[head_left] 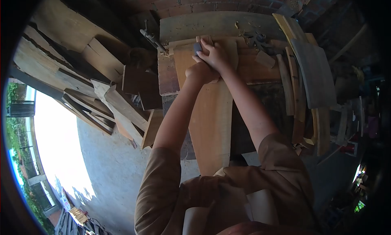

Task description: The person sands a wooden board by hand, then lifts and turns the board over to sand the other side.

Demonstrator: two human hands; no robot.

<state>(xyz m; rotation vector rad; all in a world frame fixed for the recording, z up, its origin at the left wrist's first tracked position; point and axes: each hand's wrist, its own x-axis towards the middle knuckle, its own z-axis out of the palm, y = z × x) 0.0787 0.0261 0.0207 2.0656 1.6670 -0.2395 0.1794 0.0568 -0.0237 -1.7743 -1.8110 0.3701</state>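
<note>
A long, pale reddish-brown wooden board (209, 125) lies lengthwise over the workbench and reaches back toward my body. Near its far end, my right hand (215, 56) is closed over a small dark grey block (197, 48), with the fingers reaching forward. What the block rests on is partly covered by the fingers. Just nearer to me, my left hand (200, 73) is curled into a fist against the right hand, low over the board. Its fingertips are hidden, so whatever it grips cannot be made out.
The workbench (169, 78) carries a small wood offcut (265, 59), shavings and dark metal parts (257, 39). A metal clamp (151, 38) stands at its left corner. Planks lean at left (118, 100) and right (311, 72). A brick wall (183, 2) rises behind.
</note>
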